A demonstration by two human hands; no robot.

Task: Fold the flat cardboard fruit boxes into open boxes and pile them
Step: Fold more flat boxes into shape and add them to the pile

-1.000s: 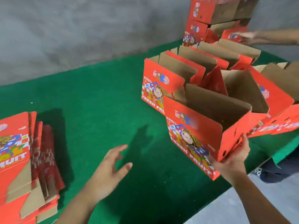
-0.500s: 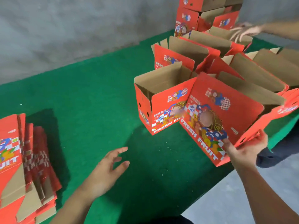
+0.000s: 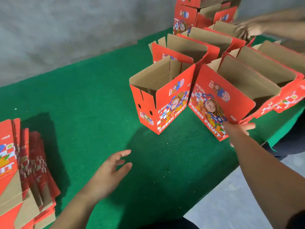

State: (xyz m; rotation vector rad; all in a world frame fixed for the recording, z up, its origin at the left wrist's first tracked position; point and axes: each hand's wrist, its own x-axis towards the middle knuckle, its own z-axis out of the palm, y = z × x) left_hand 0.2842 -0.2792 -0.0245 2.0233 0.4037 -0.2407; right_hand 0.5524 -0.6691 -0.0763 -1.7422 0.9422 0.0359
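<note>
The box [image 3: 219,103] carried in the air a second ago now stands on the worktop [image 3: 82,104], touching a second open box [image 3: 161,103]. Right hand [image 3: 237,129], fingers spread, touches its lower corner; left hand [image 3: 110,172] hovers, relaxed. Flat stack [image 3: 19,171] lies left: probably next.

Two bare forearms in frame, no sleeves, no gloves. Left hand [image 3: 109,172]: no rings, no watch, no wristband visible. Right hand [image 3: 237,129]: partly motion-blurred, wrist bare, nothing worn that can be made out. Nails short on left where visible. Dark garment patch at bottom edge, centre and right corner, probably clothing; detail not resolvable. No tattoos or markings seen on either arm.
</note>
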